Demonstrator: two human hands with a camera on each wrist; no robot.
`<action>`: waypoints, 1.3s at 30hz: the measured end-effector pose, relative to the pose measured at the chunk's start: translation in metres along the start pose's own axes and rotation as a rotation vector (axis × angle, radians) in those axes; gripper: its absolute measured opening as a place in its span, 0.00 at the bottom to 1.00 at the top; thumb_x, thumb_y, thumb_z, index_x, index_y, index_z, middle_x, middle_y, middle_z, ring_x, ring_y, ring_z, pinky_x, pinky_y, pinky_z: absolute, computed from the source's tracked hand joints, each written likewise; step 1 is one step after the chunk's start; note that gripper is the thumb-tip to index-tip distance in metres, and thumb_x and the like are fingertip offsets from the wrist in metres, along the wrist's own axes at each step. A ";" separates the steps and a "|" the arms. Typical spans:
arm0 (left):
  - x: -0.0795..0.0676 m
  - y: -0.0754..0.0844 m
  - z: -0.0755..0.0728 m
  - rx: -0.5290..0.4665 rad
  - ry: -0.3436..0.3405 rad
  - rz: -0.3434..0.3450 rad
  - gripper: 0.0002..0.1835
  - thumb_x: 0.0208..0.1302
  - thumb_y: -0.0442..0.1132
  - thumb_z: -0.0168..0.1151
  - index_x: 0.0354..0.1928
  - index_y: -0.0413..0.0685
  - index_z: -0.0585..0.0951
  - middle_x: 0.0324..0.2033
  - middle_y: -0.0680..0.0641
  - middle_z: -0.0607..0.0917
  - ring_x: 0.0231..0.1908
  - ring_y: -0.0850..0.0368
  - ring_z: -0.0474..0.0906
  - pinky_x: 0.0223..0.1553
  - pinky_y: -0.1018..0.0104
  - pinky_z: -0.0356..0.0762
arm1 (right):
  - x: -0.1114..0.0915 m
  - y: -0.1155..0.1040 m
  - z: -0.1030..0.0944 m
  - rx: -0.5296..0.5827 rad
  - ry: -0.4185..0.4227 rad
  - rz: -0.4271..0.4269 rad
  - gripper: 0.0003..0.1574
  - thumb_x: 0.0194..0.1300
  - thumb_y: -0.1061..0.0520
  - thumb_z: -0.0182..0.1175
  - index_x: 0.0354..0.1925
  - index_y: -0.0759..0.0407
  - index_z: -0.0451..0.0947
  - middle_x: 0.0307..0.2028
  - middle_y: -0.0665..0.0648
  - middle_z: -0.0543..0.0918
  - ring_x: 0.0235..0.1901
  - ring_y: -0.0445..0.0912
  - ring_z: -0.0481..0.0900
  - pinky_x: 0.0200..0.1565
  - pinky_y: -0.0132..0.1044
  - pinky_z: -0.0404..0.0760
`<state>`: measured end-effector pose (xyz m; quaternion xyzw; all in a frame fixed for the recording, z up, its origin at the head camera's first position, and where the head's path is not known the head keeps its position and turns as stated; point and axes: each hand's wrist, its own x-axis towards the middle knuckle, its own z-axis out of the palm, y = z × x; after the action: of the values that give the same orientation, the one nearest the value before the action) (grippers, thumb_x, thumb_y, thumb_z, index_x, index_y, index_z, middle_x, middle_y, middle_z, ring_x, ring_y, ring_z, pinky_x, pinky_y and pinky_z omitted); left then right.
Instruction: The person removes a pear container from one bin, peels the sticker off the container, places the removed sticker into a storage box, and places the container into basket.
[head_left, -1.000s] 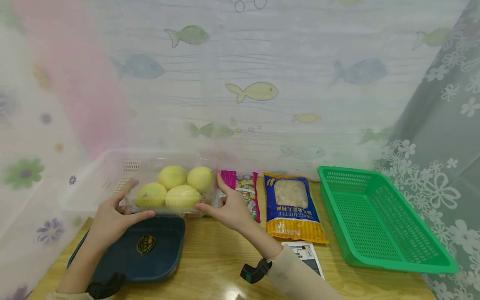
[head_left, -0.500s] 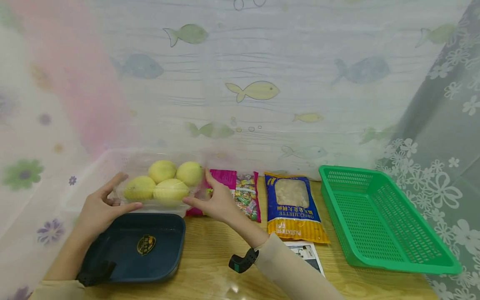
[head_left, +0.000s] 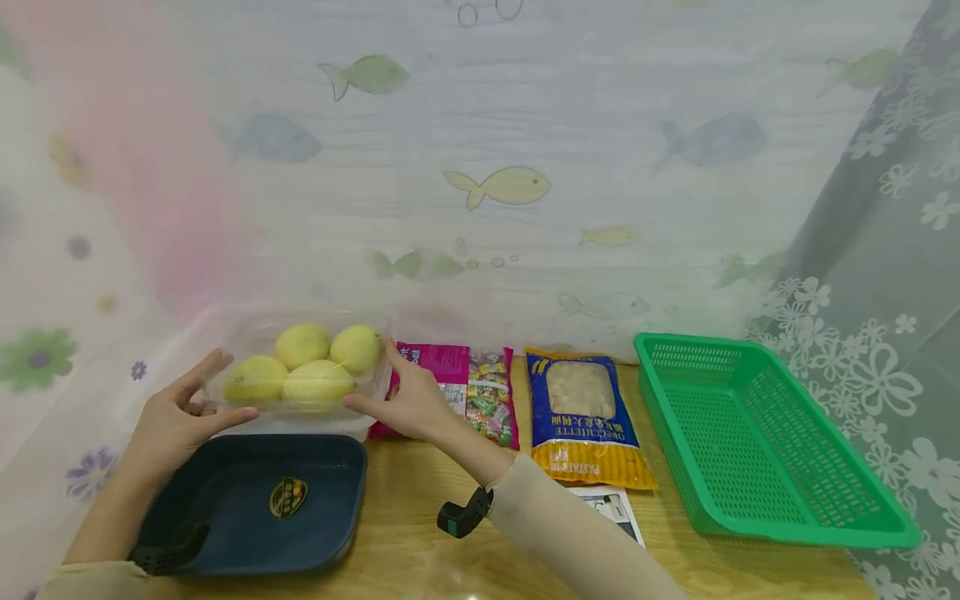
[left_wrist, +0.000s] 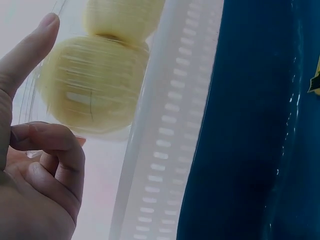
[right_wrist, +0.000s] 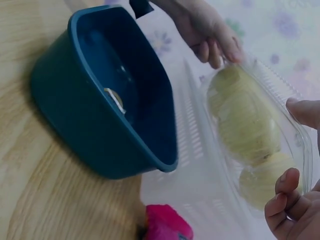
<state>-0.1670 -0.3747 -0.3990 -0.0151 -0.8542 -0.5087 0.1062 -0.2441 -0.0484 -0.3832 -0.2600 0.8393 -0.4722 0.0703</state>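
Note:
A clear plastic box (head_left: 288,409) with several yellow fruits (head_left: 318,383) in it is held at both ends, at the back left. My left hand (head_left: 168,427) grips its left end, the thumb along the front and the other fingers curled at the side. At the right end my right hand (head_left: 408,400) grips it in the same way. The right wrist view shows the box over a white perforated basket (right_wrist: 187,135); whether the two touch I cannot tell. In the left wrist view the fruit lies close beside the white basket's rim (left_wrist: 132,165).
A dark blue bin (head_left: 225,533) with a round label stands in front of the box. Right of the hands lie a pink candy bag (head_left: 438,363), a blue and yellow pasta bag (head_left: 581,429) and a white printed card (head_left: 617,505). A green basket (head_left: 750,450) stands far right.
Both hands have carried the clear box of fruit leftward over the white basket. More of the pink candy bag shows now. The other things on the table stay put.

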 end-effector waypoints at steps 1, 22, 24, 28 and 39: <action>0.000 -0.001 -0.001 0.004 -0.002 -0.003 0.53 0.69 0.36 0.74 0.86 0.65 0.52 0.75 0.74 0.66 0.23 0.58 0.63 0.24 0.64 0.67 | 0.001 0.000 0.001 -0.005 0.001 0.002 0.67 0.66 0.35 0.72 0.86 0.51 0.46 0.13 0.47 0.68 0.12 0.40 0.62 0.22 0.30 0.67; 0.013 -0.013 -0.021 0.095 -0.050 -0.068 0.52 0.74 0.43 0.70 0.86 0.75 0.45 0.85 0.58 0.49 0.31 0.68 0.74 0.31 0.69 0.75 | 0.027 -0.009 0.023 0.178 0.011 0.044 0.63 0.68 0.44 0.74 0.86 0.55 0.49 0.57 0.64 0.86 0.36 0.43 0.86 0.33 0.32 0.83; 0.014 -0.016 -0.023 0.112 -0.063 -0.064 0.52 0.75 0.44 0.69 0.86 0.75 0.43 0.85 0.59 0.50 0.38 0.71 0.77 0.33 0.70 0.77 | 0.028 -0.010 0.026 0.208 0.018 0.046 0.62 0.68 0.45 0.75 0.85 0.57 0.50 0.63 0.63 0.83 0.28 0.40 0.79 0.27 0.29 0.78; 0.020 -0.022 -0.029 0.093 -0.089 -0.052 0.51 0.77 0.43 0.67 0.86 0.74 0.42 0.85 0.56 0.51 0.37 0.68 0.77 0.31 0.67 0.76 | 0.034 -0.013 0.032 0.229 0.055 0.068 0.61 0.66 0.48 0.76 0.85 0.56 0.53 0.81 0.55 0.63 0.34 0.38 0.80 0.31 0.28 0.79; 0.032 -0.036 -0.045 0.122 -0.143 -0.053 0.53 0.77 0.45 0.66 0.86 0.73 0.38 0.85 0.46 0.50 0.34 0.62 0.78 0.30 0.63 0.72 | 0.042 -0.015 0.057 0.300 0.116 0.178 0.60 0.66 0.54 0.76 0.85 0.50 0.55 0.81 0.52 0.62 0.68 0.54 0.77 0.60 0.45 0.84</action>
<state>-0.1961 -0.4339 -0.4032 -0.0224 -0.8892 -0.4559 0.0325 -0.2541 -0.1189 -0.3967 -0.1437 0.7819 -0.5981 0.1014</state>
